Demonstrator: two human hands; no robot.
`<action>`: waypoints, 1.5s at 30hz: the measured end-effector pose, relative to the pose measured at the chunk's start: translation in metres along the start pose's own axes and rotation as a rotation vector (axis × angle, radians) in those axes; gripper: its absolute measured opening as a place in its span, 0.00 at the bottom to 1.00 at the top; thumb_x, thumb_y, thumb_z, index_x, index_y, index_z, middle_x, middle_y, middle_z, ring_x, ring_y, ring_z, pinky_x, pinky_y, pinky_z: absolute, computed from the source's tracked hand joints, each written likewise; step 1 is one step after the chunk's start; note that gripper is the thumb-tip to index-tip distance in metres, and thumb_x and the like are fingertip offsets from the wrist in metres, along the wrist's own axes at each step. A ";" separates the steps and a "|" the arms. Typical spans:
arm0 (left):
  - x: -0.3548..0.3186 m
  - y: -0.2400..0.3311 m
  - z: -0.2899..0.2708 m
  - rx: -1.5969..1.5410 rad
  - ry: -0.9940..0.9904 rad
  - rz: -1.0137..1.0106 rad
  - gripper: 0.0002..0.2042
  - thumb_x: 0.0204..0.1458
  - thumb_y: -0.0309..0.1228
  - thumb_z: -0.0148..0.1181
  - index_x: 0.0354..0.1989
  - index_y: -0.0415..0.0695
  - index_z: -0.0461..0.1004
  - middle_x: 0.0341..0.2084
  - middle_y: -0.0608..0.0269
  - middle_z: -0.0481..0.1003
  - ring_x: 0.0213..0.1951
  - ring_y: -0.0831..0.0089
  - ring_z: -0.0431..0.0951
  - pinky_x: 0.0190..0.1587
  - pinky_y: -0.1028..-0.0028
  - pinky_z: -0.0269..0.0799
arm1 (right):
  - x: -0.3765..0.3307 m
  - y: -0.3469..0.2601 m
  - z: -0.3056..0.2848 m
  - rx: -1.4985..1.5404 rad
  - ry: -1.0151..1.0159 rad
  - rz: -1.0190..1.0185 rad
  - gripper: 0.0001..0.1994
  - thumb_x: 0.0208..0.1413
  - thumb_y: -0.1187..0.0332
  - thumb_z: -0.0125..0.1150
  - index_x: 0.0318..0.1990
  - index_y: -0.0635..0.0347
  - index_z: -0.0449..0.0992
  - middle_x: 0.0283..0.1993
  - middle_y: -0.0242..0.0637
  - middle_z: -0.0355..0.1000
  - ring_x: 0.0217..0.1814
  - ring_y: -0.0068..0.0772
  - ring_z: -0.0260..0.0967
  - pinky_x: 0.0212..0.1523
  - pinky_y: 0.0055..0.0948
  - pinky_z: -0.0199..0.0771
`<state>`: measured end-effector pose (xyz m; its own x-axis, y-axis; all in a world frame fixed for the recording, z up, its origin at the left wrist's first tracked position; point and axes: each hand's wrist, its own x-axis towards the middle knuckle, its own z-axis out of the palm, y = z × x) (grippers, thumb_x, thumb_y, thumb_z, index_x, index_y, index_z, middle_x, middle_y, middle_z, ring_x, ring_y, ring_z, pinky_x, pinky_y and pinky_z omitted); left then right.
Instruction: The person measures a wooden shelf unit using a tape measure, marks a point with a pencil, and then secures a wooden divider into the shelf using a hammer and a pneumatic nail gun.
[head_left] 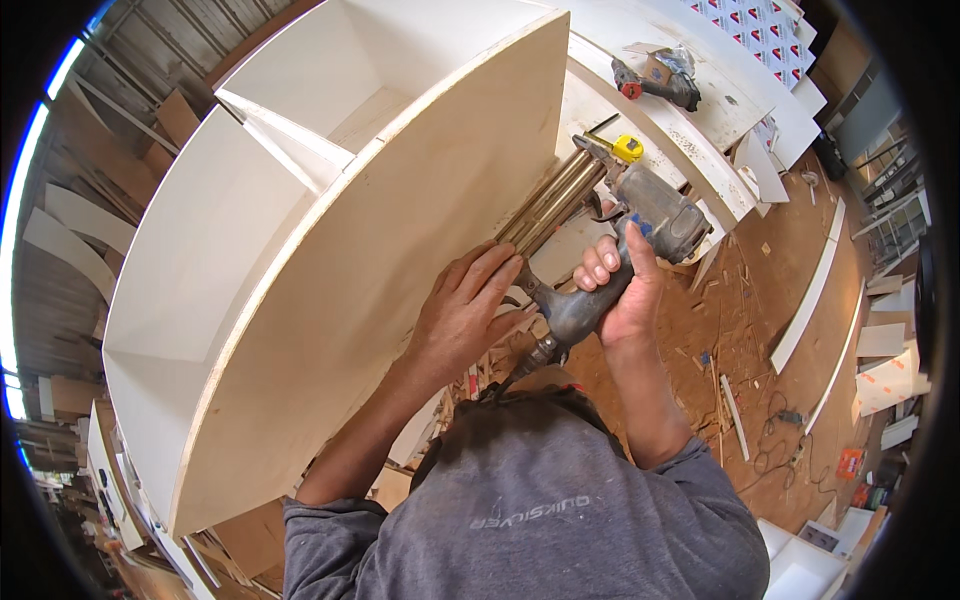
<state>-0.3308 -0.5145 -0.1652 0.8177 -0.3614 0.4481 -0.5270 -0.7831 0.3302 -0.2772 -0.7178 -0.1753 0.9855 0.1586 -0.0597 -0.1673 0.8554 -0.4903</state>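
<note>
My right hand (pixel 628 290) is wrapped round the handle of a grey pneumatic nail gun (pixel 655 205), fingers near its trigger. A hose fitting (pixel 540 352) joins the handle's lower end. My left hand (pixel 465 300) has its fingers closed over the near end of the gun's long metal magazine (pixel 555 200); its palm side is hidden. Left of both hands stands a large pale curved wooden panel (pixel 370 280), the side of a white cabinet with open compartments (pixel 270 190). The gun's nose is beside the panel's far right edge; whether they touch I cannot tell.
A yellow tape measure (pixel 627 148) lies behind the gun's nose. On the white worktop (pixel 720 120) beyond rests a dark power tool with a red end (pixel 660 88). Wood scraps, curved white strips (pixel 812 285) and cables (pixel 775 445) lie on the brown floor (pixel 690 330).
</note>
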 end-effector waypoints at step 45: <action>0.033 -0.036 -0.124 0.546 0.064 -0.502 0.21 0.56 0.32 0.57 0.60 0.52 0.68 0.30 0.61 0.73 0.33 0.64 0.77 0.36 0.64 0.73 | 0.039 -0.062 -0.059 -0.082 0.110 -0.140 0.18 0.64 0.59 0.52 0.57 0.55 0.68 0.20 0.23 0.56 0.21 0.17 0.55 0.23 0.22 0.60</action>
<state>-0.3131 -0.4359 -0.0595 0.9061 0.1235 0.4046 0.1105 -0.9923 0.0556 -0.2272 -0.7935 -0.1983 0.9968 -0.0178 -0.0781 -0.0299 0.8217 -0.5691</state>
